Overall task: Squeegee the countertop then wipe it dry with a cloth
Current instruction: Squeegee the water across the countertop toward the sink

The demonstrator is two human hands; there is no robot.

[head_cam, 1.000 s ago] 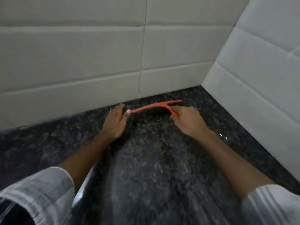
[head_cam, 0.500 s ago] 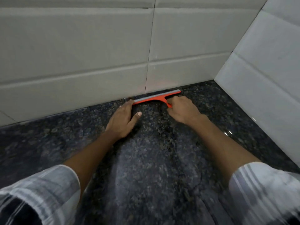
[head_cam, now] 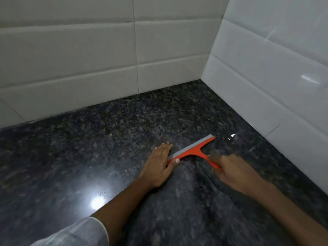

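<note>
Right hand fingers pinch the orange plastic squeegee handle; left hand fingers, pressed together, weight the blade end against the speckled black granite tabletop.

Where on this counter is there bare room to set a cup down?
The countertop is bare left of the left hand, up to the back wall, and behind the squeegee into the corner. It is crowded only at the squeegee, between the left and right hand.
</note>
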